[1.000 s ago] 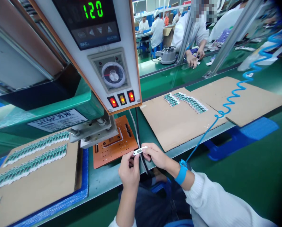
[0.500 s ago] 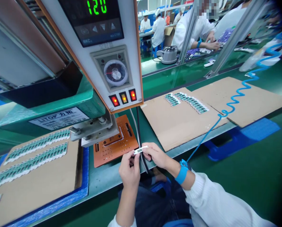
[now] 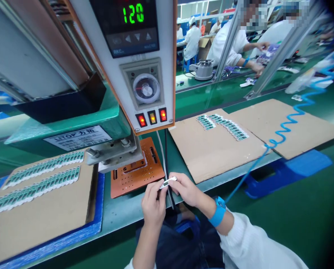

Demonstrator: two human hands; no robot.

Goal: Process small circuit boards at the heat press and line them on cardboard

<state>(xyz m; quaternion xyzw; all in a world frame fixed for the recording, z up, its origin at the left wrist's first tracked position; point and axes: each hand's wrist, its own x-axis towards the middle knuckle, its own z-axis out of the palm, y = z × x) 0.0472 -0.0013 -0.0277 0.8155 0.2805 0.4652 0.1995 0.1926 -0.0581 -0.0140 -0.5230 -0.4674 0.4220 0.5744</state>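
A small white piece with a dark window (image 3: 166,184) is pinched between both hands at the bench's front edge. My left hand (image 3: 153,203) grips its left end, and my right hand (image 3: 186,188), with a blue wrist strap, grips its right end. Just behind the hands is an orange perforated plate (image 3: 152,170) under the press head (image 3: 118,153). On the cardboard at left (image 3: 51,220) lie long rows of green-and-white pieces (image 3: 34,192). More such pieces (image 3: 231,127) lie on the right cardboard (image 3: 208,160).
A control box (image 3: 110,71) showing 120 hangs above the plate. Cables (image 3: 167,160) run down beside it. A coiled blue cord (image 3: 288,121) crosses the right side. Behind a metal frame (image 3: 228,41), people in white work with purple and white parts.
The view has shifted slightly, so the control box appears further right. Both hands still hold the piece, which is now tilted a little more. A co-worker's hands behind the frame have moved apart.
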